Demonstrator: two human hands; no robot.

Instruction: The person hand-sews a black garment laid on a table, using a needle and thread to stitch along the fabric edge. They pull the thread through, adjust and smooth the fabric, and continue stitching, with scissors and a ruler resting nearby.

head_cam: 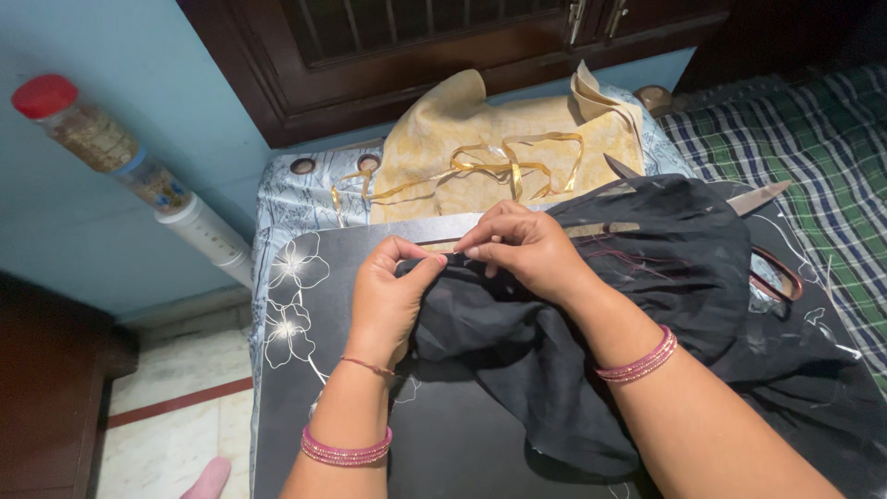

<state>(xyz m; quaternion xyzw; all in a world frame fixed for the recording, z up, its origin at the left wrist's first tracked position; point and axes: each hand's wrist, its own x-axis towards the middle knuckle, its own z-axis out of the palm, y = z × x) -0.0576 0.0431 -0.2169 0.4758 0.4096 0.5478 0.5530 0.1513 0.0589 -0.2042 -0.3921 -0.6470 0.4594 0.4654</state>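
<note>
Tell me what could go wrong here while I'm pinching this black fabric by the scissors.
The scissors lie open at the table's far right, partly under the black fabric; tugging the cloth could drag them or snag it on a blade. The gold ribbon sits loose just beyond both hands and might tangle. The fabric's bunched folds could get caught together unnoticed.

A pale blue wall [111,231] covers the far left, and a dark wooden window frame [434,65] with vertical bars is set into it at far centre. The floor [176,407] at near left is pale marble tile with a thin red line, bordered by a dark wooden cabinet [46,388] at the left edge. At right, a bed carries a green, white and dark checked cover [813,148]; lighting is dim and even, brightest on the wall.
</note>
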